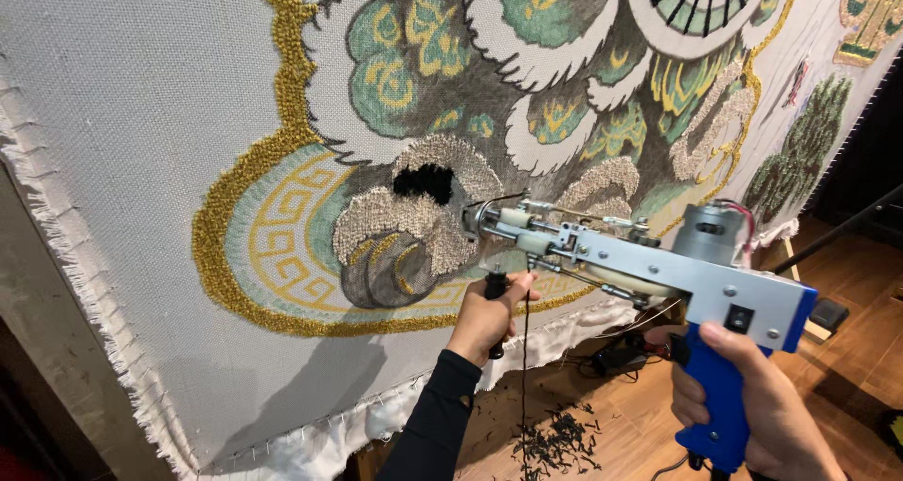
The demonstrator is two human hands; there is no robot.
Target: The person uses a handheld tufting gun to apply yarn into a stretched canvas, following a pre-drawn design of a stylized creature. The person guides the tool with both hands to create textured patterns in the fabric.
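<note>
I have the tufting gun (649, 265) in both hands: my right hand (752, 396) is wrapped shut around its blue grip, my left hand (484, 316) closed on the black front handle. Its long axis runs up-left from the right hand, needle tip touching the stretched cloth (141, 161) beside the black tufted patch (423, 182); the left hand is nearer.

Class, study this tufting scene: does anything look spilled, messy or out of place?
Yes. Dark yarn clippings lie scattered on the wooden floor below the stretched cloth, like loose waste. The cloth's bottom edge is frayed. The tufting gun, held in the left hand and right hand, looks normal.
</note>
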